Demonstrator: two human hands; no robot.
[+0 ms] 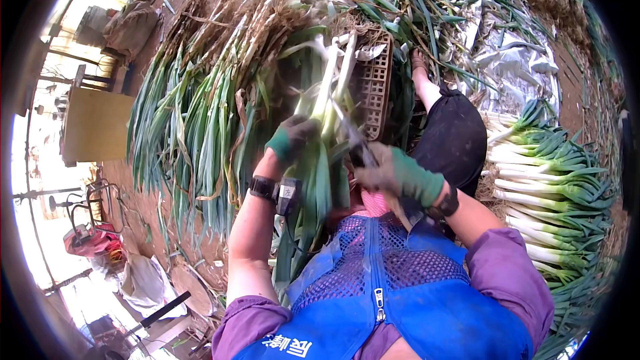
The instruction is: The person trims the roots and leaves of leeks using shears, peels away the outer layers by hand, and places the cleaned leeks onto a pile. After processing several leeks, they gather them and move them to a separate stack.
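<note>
Gloved in green and dark grey, my left hand (293, 139) is closed around a couple of leeks (327, 83), whose white shafts point away from me and whose green leaves hang toward my lap. Close on the right, my right hand (399, 173), in a matching glove, grips a slim dark tool (357, 145) with a pale, thin front part lying near the leeks. Motion smears this tool, so I cannot tell its exact kind. Just beyond the leeks' white ends stands a brown slatted plastic crate (375, 87).
Unpeeled leeks (200, 113) with dirty roots lie in a thick row on the left. Cleaned leeks (547, 193) are stacked at the right. Loose leaves and peelings (427, 7) cover the ground ahead. A bare foot (420, 70) rests beside the crate.
</note>
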